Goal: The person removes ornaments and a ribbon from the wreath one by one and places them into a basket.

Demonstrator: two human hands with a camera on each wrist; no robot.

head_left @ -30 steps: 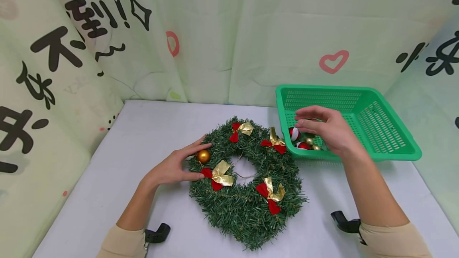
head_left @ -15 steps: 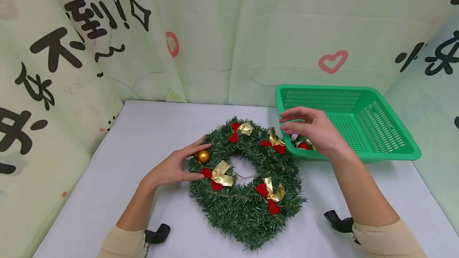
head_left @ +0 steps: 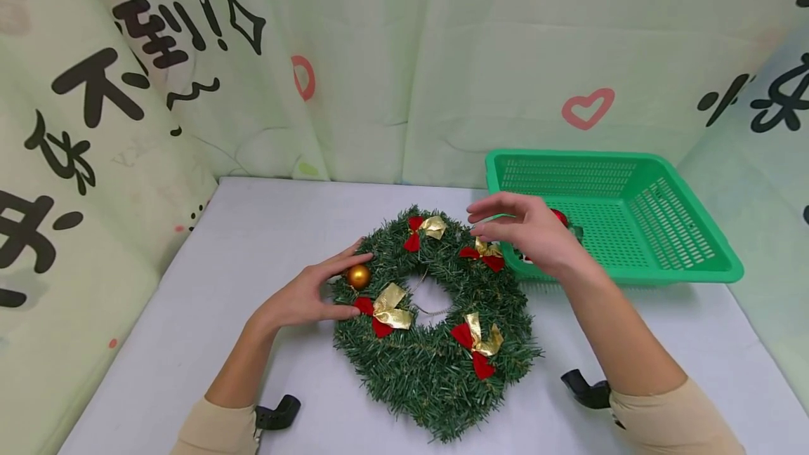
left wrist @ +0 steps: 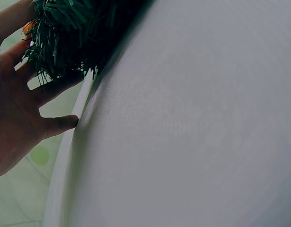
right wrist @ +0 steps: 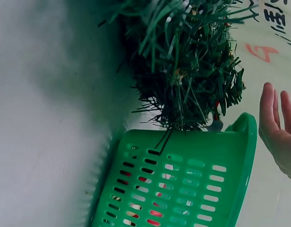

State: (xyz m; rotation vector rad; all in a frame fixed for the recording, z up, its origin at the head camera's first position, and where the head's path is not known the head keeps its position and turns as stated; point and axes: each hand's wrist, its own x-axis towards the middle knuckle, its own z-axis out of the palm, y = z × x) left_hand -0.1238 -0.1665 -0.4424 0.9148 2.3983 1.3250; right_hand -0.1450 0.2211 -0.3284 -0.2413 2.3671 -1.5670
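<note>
A green Christmas wreath (head_left: 436, 371) with several red-and-gold bows and one gold ball (head_left: 359, 276) lies on the white table. My left hand (head_left: 311, 293) rests against the wreath's left edge, thumb and fingers spread on either side of the gold ball. The left wrist view shows that hand (left wrist: 22, 104) with its fingers stretched out beside the greenery. My right hand (head_left: 524, 230) hovers over the left end of the green basket (head_left: 657, 276), near the upper right bow (head_left: 485, 255). Its fingers (right wrist: 269, 106) are fairly straight in the right wrist view, and nothing shows between them.
The basket touches or nearly touches the wreath's right side. Red and other small ornaments (head_left: 559, 217) lie in its left end, partly hidden by my right hand. A printed curtain (head_left: 404, 76) hangs behind the table (head_left: 272, 209).
My right hand has moved left from above the basket's ornaments toward the wreath, uncovering a red ornament behind it. The left hand and the wreath have stayed put.
</note>
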